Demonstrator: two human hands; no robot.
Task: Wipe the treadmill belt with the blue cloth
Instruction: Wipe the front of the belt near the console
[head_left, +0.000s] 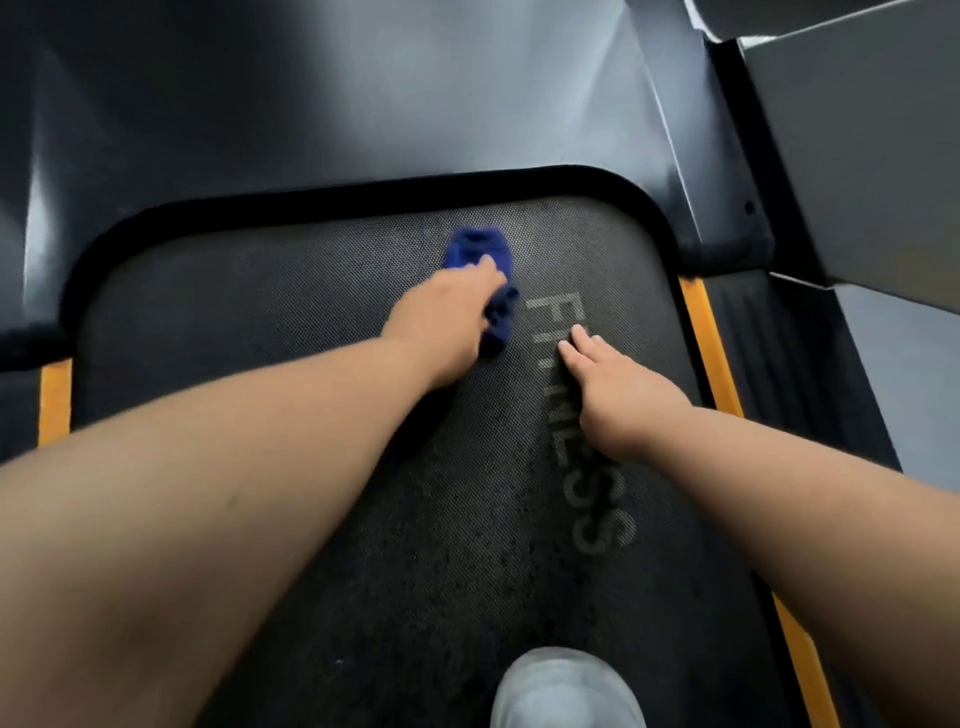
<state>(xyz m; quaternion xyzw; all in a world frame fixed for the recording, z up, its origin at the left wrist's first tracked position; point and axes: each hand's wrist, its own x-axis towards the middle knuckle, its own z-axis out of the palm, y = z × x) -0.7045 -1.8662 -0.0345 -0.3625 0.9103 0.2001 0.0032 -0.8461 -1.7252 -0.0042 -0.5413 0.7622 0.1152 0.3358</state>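
Where the left arm ends: the left hand (447, 318) sits on the treadmill belt (249, 332) near its front end, knuckles up, slightly blurred.
Left hand grip: its fingers curl down over the blue cloth (479, 249) and clutch it. Cloth shows past the fingertips and again beside the palm.
Blue cloth: bunched and dark blue, pressed on the belt just left of the first letters of the FITNESS lettering (605, 530), close to the belt's curved front edge.
Right hand: the right hand (621, 395) lies palm down with fingers straight and together, resting on the belt over the lettering and holding nothing.
Hands: near one another, not touching.
Belt surface: a dark textured weave with speckled marks down the middle.
Motor cover: the motor cover (363, 93), dark and glossy, rises beyond the belt's front edge.
Yellow stripes: yellow stripes (54, 400) run along both sides of the belt.
Shoe: a grey shoe (566, 691) stands on the belt at the bottom edge of view.
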